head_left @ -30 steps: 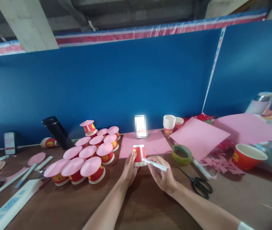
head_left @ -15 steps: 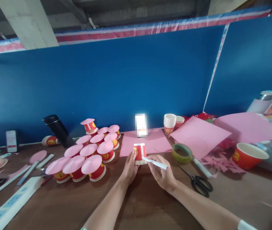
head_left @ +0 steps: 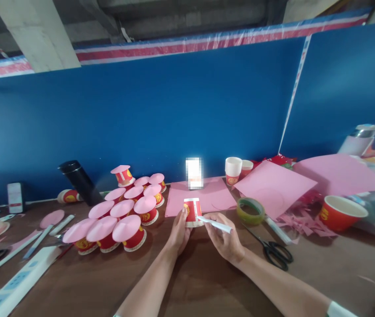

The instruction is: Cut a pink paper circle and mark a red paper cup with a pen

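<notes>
My left hand (head_left: 178, 230) is closed around the side of a red paper cup (head_left: 192, 213), which is upside down with its white rim lowest. In my right hand (head_left: 224, 240) is a slim white pen (head_left: 219, 225), its tip at the cup's right side near a pale vertical strip. Whether the tip touches the cup I cannot tell. Several upturned red cups topped with pink paper discs (head_left: 126, 228) stand in rows left of my hands. Black-handled scissors (head_left: 276, 253) lie right of my right hand, beside a yellowish tape roll (head_left: 250, 211).
Pink sheets (head_left: 214, 198) lie behind my hands, below a bright blurred-out patch. White-and-red cups (head_left: 233, 169) stand at the back. At right are a red bowl (head_left: 342, 213) and paper scraps (head_left: 306, 223). A power strip (head_left: 19, 281) and black bottle (head_left: 78, 180) are at left.
Both hands hold nearly the same pose, with the cup and the pen still in them. The view has shifted very slightly.
</notes>
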The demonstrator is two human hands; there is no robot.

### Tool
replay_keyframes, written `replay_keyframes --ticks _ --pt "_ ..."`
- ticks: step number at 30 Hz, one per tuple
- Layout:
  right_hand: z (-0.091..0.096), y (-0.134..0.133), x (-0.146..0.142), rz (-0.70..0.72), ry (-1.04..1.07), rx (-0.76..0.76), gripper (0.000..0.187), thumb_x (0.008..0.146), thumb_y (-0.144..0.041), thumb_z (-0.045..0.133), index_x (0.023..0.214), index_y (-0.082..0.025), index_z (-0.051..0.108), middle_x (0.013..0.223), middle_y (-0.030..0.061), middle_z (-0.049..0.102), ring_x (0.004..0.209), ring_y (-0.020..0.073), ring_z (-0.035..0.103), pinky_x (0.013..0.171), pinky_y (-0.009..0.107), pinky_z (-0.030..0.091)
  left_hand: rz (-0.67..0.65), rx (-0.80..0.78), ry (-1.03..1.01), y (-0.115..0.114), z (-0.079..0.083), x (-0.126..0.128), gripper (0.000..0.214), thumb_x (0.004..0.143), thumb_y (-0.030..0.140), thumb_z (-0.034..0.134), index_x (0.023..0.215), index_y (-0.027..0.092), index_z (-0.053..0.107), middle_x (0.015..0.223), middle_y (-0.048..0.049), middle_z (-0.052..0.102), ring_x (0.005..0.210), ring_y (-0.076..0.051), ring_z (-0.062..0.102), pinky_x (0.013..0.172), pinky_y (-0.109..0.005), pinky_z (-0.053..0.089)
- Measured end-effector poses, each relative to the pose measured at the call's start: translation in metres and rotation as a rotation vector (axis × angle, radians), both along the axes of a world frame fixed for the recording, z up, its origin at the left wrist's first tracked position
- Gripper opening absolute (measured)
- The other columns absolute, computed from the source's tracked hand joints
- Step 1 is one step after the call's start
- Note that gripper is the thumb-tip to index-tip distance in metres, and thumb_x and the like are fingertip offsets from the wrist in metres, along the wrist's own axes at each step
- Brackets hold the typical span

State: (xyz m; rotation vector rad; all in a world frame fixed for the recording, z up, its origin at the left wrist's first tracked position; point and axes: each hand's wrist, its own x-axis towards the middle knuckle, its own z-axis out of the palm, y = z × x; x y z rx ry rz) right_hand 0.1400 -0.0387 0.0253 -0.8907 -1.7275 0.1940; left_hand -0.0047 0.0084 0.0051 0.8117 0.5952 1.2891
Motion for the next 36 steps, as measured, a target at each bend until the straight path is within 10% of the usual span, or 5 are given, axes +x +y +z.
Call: replay_keyframes --ticks 36 --pt "0.0003 -0.0009 0.0004 0.004 -0.026 -0.021 0.014 0.088 -0.02 0.046 0.095 -0.02 0.058 0.085 0.0061 0.063 0.079 0.0182 0.06 0.074 0.03 0.049 -0.026 0.016 0.015 -0.001 0.0034 0.0006 0.032 0.08 0.041 0.054 0.095 0.013 0.061 0.09 -0.0075 0.065 0.085 -0.018 0.06 0.083 -0.032 0.043"
